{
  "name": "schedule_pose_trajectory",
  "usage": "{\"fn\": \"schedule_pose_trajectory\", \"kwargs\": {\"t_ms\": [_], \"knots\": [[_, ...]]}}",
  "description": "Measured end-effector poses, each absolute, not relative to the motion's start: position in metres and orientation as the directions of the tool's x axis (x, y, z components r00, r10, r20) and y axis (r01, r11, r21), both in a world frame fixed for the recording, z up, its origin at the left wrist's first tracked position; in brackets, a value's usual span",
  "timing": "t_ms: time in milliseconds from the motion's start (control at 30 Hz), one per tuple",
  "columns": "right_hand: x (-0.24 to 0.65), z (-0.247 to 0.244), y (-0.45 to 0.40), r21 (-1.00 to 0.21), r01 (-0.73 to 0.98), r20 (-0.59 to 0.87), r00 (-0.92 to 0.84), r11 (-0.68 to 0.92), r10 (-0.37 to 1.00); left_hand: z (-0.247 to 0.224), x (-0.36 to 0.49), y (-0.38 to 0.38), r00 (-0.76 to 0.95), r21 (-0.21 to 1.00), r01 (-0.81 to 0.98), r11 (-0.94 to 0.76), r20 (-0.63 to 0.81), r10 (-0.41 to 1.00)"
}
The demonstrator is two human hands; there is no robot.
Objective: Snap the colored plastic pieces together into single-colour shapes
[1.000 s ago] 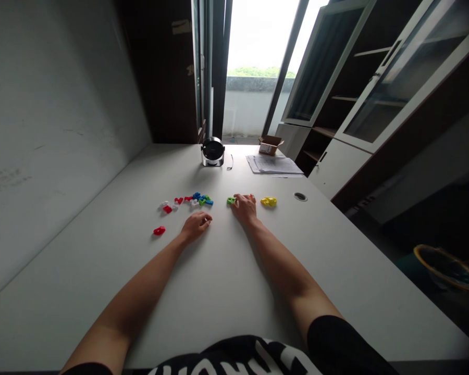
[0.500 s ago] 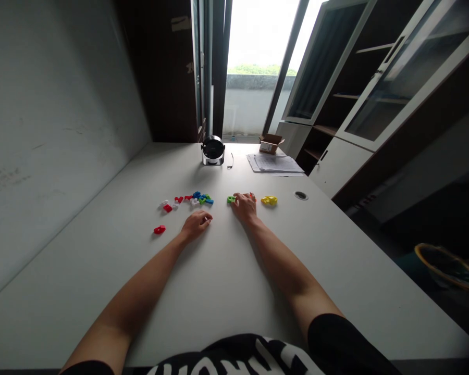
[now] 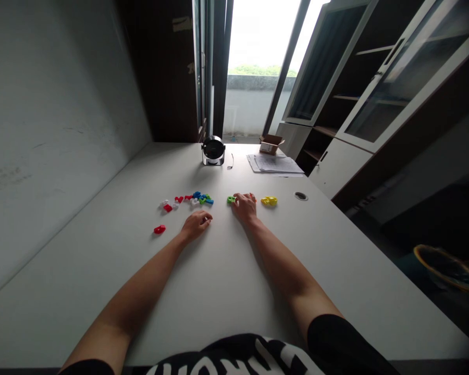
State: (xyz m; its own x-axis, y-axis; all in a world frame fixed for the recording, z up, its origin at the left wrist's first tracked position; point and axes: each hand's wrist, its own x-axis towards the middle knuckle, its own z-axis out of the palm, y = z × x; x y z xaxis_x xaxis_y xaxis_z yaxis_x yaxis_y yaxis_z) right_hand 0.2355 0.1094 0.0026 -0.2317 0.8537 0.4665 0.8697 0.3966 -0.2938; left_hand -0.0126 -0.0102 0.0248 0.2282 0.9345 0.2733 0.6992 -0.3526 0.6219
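My right hand (image 3: 245,207) lies over the table with its fingertips closed against a green plastic toy piece (image 3: 230,199). An orange piece (image 3: 253,197) shows partly behind that hand; the rest of it is hidden. To the right sits a small group of yellow pieces (image 3: 269,200). My left hand (image 3: 196,224) rests on the tabletop, fingers loosely bent and thumb apart, with nothing seen in it. Just beyond it is a cluster of blue, green and white pieces (image 3: 197,195). Red and white pieces (image 3: 168,208) lie left of the cluster, and one red piece (image 3: 160,229) is nearer me.
A round black device on a stand (image 3: 213,151) is at the back of the white table (image 3: 226,291). Papers (image 3: 277,164) and an open cardboard box (image 3: 271,144) stand back right, near a round cable hole (image 3: 300,196). A wall (image 3: 62,130) borders the left.
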Motion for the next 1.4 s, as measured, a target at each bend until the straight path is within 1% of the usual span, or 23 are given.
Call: {"fn": "schedule_pose_trajectory", "kwargs": {"t_ms": [200,267,367,433,600,900,1067,1200,1300,1400], "knots": [[0.224,0.008,0.101,-0.266,0.872,0.536,-0.219,0.410,0.815,0.024,-0.012,-0.010,0.229,0.616,0.699,-0.362,0.286,0.930],[0.210,0.011,0.094,-0.226,0.847,0.542,-0.301,0.481,0.785,0.024,-0.012,-0.009,0.230,0.609,0.702,-0.368,0.295,0.927],[0.185,0.015,0.085,-0.153,0.749,0.497,-0.506,0.645,0.705,0.024,-0.012,-0.009,0.240,0.594,0.707,-0.384,0.309,0.920],[0.169,0.017,0.083,-0.147,0.705,0.477,-0.564,0.693,0.674,0.023,-0.013,-0.008,0.249,0.578,0.712,-0.399,0.322,0.913],[0.146,0.016,0.088,-0.189,0.730,0.450,-0.530,0.657,0.719,0.021,-0.014,-0.008,0.251,0.570,0.711,-0.411,0.341,0.906],[0.142,0.012,0.094,-0.177,0.756,0.407,-0.526,0.630,0.746,0.021,-0.013,-0.009,0.240,0.580,0.712,-0.395,0.326,0.914],[0.142,0.016,0.090,-0.180,0.786,0.444,-0.472,0.592,0.761,0.022,-0.013,-0.009,0.242,0.576,0.717,-0.392,0.322,0.915],[0.146,0.019,0.089,-0.238,0.799,0.505,-0.383,0.551,0.773,0.023,-0.013,-0.010,0.241,0.571,0.721,-0.393,0.324,0.915],[0.148,0.019,0.085,-0.318,0.779,0.539,-0.321,0.541,0.779,0.024,-0.013,-0.010,0.242,0.575,0.719,-0.391,0.321,0.916],[0.150,0.018,0.078,-0.425,0.703,0.524,-0.323,0.570,0.788,0.025,-0.013,-0.011,0.236,0.576,0.719,-0.390,0.325,0.916]]}}
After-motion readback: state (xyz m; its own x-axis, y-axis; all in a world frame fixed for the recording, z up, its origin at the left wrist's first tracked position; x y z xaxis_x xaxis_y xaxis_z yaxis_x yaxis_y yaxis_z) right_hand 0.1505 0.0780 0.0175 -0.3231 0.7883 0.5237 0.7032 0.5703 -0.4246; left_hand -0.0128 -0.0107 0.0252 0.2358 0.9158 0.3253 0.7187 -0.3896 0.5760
